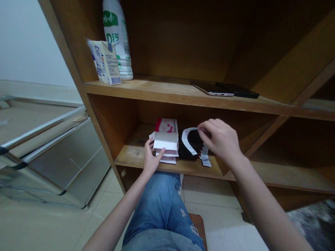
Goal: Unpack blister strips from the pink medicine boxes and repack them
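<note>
On the lower shelf (131, 155) of a wooden shelf unit stands a stack of white and pink boxes (166, 140). My left hand (151, 158) grips the front left corner of that stack, thumb on the front face. Beside the boxes lies a black bundle (191, 146) wrapped with a white paper strip (187, 139). My right hand (221, 141) hovers over it, fingers pinched on the strip's upper end. A loose end of the strip (205, 158) hangs at the shelf's front edge.
The upper shelf (169, 92) carries a milk carton (105, 62), a white and green bottle (116, 31) and two phones (225, 89) lying flat. A metal-framed rack (41, 144) leans at the left on the tiled floor. My knees in jeans (159, 204) are below the shelf.
</note>
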Available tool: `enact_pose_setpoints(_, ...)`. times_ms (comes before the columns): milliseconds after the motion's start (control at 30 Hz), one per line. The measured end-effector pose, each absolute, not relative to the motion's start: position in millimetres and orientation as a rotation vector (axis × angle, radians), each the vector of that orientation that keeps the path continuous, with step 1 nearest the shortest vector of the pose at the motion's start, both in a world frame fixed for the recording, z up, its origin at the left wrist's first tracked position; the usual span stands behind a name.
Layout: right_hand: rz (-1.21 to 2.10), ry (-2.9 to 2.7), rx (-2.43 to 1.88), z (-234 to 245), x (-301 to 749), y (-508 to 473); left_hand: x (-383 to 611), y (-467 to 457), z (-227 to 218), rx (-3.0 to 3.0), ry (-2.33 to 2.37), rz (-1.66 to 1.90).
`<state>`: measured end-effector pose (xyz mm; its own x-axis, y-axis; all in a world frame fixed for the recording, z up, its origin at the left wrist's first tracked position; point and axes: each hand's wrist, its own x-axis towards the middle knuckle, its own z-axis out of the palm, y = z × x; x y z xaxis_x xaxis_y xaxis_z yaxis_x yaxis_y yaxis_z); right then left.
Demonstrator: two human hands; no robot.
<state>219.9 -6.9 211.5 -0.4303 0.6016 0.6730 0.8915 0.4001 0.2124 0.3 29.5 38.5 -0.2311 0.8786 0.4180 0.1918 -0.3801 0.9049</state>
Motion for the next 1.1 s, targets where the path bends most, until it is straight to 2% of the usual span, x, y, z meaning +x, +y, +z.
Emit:
enact_pose_setpoints(233,-0.946,-2.343,-1.670,215,287,9,-8,27,20,1.522,1.306,1.743)
enact_pose_setpoints(500,-0.773,-2.635,-1.734,175,288,42,-19,31,1,1.591,1.395,1.499)
enact_pose_setpoints(767,-0.526,-2.670,-1.764,140,284,62,-20,32,-8,1.691,1.423,1.469)
enact_pose_setpoints(900,-0.286,-2.413,-1.682,138,297,57,-20,31,-7,1.676,1.420,1.485)
enact_pose_setpoints(1100,0.280,-1.541,-1.339,113,265,-8,-19,29,0,1.615,1.429,1.484)
